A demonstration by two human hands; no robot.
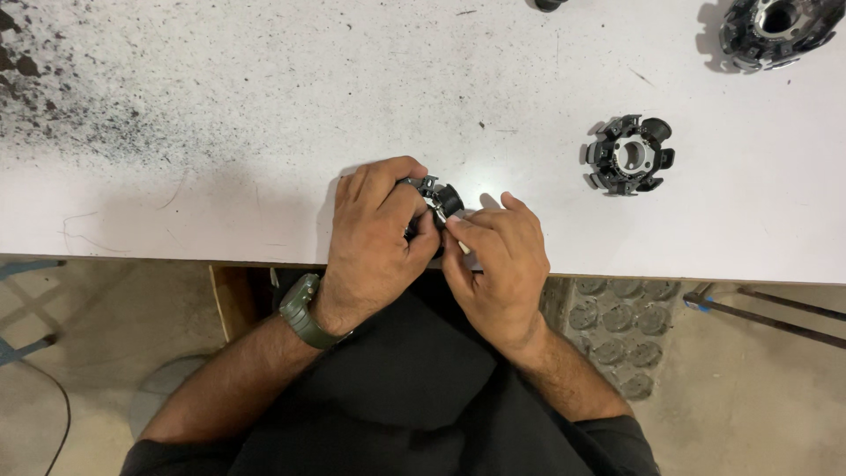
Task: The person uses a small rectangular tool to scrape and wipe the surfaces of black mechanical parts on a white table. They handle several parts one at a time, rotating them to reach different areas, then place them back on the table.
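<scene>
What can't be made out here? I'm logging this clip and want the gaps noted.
- Head view: most of the black ring part, covered by the left hand and right hand.
- The small pale piece at the right fingertips: too small to identify.
- Top-right ring part and a dark object: cut by the frame edge.

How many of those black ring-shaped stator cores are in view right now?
3, perhaps 4. One is in the hands, mostly covered by fingers; one lies on the white table right of them; one sits at the top-right corner. A dark sliver at the top edge may be another.
</scene>
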